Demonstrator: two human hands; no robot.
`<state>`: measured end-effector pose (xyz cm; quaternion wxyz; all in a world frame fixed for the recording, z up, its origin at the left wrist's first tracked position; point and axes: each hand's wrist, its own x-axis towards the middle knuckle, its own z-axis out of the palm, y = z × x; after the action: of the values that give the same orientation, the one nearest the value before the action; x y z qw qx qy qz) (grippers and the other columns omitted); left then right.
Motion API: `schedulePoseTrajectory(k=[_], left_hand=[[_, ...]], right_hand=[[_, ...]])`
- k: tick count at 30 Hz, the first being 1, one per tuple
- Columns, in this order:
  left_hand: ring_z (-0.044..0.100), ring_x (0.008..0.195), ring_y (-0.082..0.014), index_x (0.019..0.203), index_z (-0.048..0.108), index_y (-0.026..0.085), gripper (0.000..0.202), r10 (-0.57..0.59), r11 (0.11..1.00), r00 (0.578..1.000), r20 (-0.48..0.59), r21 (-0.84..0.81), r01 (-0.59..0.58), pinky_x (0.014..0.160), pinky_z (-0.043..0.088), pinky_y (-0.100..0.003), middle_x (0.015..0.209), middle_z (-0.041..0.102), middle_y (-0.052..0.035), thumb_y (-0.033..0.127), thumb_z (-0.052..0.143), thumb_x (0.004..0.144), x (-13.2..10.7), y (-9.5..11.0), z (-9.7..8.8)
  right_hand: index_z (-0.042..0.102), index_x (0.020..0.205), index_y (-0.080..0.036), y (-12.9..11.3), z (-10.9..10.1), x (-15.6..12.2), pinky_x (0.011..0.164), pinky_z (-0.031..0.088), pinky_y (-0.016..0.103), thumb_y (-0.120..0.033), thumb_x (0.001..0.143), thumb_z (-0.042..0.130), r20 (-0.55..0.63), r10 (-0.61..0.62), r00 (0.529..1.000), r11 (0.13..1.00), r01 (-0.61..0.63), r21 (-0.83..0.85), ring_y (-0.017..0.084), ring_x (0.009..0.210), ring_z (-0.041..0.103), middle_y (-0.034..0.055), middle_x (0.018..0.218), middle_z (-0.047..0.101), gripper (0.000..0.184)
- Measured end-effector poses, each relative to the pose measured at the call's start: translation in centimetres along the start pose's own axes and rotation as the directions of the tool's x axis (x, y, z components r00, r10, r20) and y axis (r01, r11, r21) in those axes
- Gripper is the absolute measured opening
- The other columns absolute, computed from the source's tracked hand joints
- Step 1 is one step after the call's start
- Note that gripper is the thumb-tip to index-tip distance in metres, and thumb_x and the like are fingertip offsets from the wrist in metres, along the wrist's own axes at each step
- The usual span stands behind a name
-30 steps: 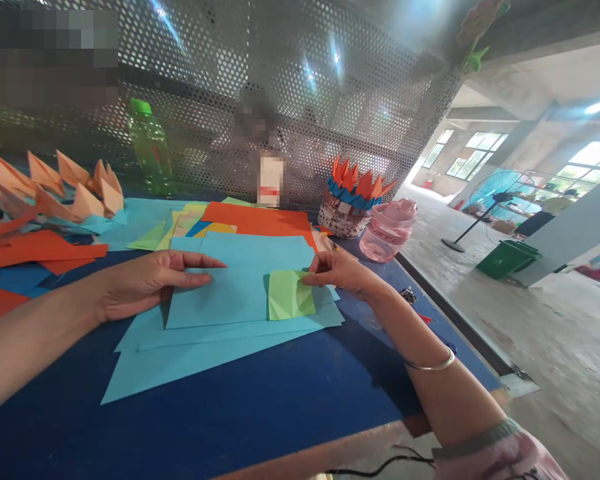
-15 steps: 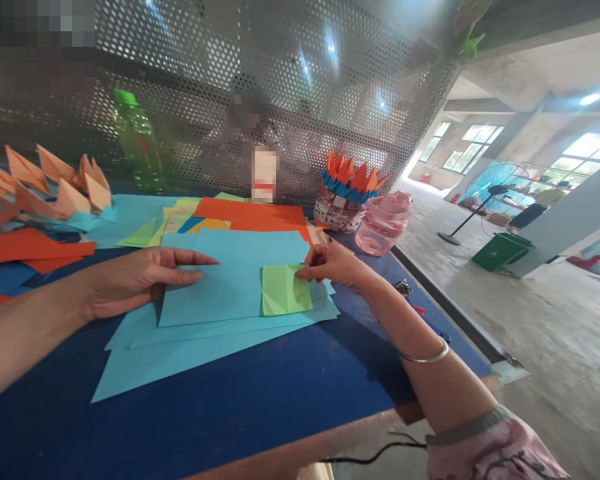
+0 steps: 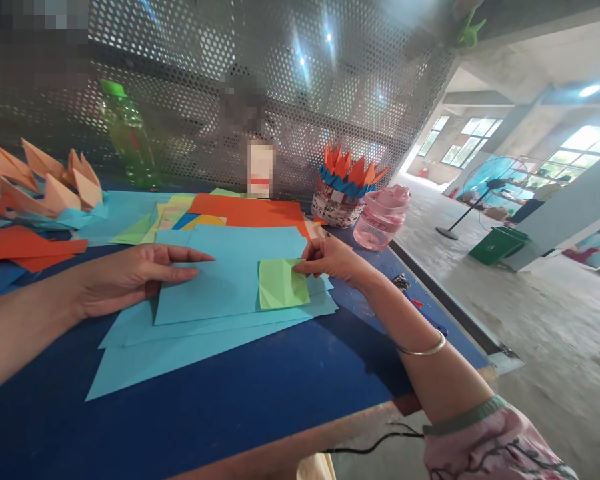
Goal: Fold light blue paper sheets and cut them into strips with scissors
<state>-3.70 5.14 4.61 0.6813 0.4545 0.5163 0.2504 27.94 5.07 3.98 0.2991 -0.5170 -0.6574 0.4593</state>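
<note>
A small creased green paper square [image 3: 280, 285] lies on a stack of light blue sheets [image 3: 220, 293] on the dark blue table [image 3: 260, 400]. My right hand [image 3: 333, 259] pinches the green square's upper right corner, fingers closed on it. My left hand [image 3: 135, 273] rests flat on the left edge of the top blue sheet, fingers stretched out toward the right and holding nothing.
Orange and yellow sheets [image 3: 250, 212] lie behind the blue stack. Folded peach paper shapes [image 3: 45, 183] sit at the far left, a green bottle [image 3: 125, 137] behind them. A basket with orange paper points [image 3: 343, 193] and a pink jar [image 3: 383, 217] stand at the right. A perforated metal screen [image 3: 280, 87] backs the table.
Both hands and the green square hold their places on the paper. Only the view has drifted slightly, shifting everything a little to the left and up.
</note>
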Motion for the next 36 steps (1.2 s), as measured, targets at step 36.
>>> schedulePoseTrajectory(k=[36], left_hand=[[0.049,0.052,-0.0077,0.101,0.071,0.027,0.049,-0.021,0.983,0.992,0.125,0.182,-0.002,0.054,0.047,-0.017,0.058,0.051,0.0063,0.017,0.082,0.055,-0.2,-0.4,-3.0]], right_hand=[[0.058,0.066,-0.018,0.7,3.2,-0.4,0.080,0.043,0.034,-0.040,0.068,0.073,-0.102,-0.156,0.983,0.973,0.135,-0.185,0.024,0.103,0.062,0.0097,0.104,0.068,0.026]])
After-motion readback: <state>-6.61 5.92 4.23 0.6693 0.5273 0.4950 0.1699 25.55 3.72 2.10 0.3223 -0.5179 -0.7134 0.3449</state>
